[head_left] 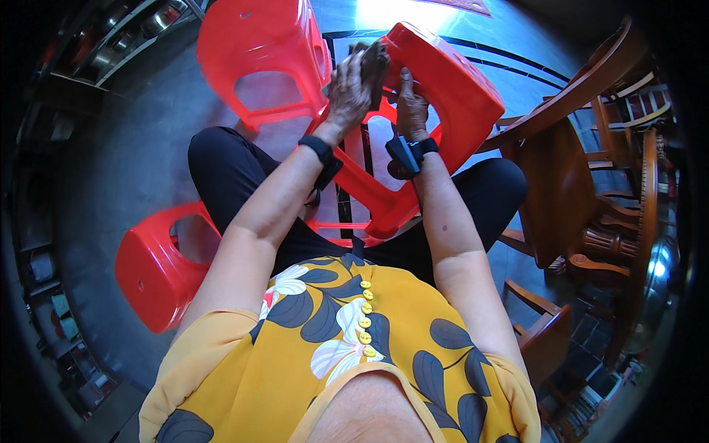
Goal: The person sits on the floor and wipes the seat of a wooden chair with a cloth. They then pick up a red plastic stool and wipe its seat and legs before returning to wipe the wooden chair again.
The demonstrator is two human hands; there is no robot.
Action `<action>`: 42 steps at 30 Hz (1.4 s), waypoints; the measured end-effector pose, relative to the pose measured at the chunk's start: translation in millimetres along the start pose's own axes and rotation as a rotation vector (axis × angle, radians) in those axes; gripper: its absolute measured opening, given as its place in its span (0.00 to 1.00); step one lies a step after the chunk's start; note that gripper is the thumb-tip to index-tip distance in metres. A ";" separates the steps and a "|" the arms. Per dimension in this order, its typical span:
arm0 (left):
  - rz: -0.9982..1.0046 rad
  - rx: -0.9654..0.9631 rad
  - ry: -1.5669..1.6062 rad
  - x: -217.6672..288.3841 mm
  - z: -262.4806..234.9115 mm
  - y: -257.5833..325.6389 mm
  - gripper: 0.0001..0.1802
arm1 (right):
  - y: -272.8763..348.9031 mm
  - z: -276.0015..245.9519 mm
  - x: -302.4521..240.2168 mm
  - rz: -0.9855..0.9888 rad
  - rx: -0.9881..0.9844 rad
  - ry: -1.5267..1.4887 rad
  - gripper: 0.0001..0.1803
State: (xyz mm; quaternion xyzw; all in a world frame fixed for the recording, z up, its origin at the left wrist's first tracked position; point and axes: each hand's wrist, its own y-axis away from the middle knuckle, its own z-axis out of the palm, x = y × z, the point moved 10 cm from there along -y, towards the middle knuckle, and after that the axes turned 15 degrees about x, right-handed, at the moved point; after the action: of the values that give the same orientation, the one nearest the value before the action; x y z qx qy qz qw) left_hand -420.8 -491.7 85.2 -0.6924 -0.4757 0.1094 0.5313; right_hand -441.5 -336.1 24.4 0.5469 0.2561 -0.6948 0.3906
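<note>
Between my knees a red plastic stool (464, 92) is tilted over, its solid seat end up and to the right and its legs toward me. My left hand (350, 94) is closed on a dark brown cloth (376, 72), pressed to the stool's upper left edge. Close beside it, my right hand (412, 111) grips the stool's side, thumb up along the outside and the other fingers hidden behind the plastic. Both wrists carry black bands with small devices.
Another red stool (255, 44) stands ahead on the left, and a third red stool (159, 269) is by my left thigh. Wooden chairs (550, 192) crowd the right side, near a round-edged wooden table (648, 244). Metal shelving with pots (159, 21) lines the far left.
</note>
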 end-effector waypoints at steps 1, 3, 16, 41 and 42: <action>-0.311 -0.023 0.186 -20.2 15.1 -14.5 0.27 | 2.5 5.1 -2.5 -0.038 -0.046 -0.059 0.19; -0.291 -0.073 0.294 -19.7 32.5 -41.0 0.28 | 9.0 3.9 6.6 0.015 -0.047 -0.097 0.19; -0.867 -0.413 0.686 -93.1 18.3 117.9 0.32 | -7.6 -3.2 -20.6 -0.097 -0.067 -0.048 0.19; -0.490 -1.201 -0.460 -159.9 -35.2 235.9 0.34 | -19.3 -20.7 -23.2 -0.178 0.127 0.059 0.18; -0.374 -1.177 -0.509 -157.0 -33.5 231.5 0.32 | -17.0 -14.4 -27.7 -0.181 0.058 0.009 0.18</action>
State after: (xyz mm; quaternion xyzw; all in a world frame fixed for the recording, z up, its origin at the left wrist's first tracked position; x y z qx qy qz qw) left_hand -355.3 -630.7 -151.0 -0.7252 -0.6787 -0.1023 -0.0541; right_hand -444.8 -307.9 45.8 0.5357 0.2862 -0.7319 0.3089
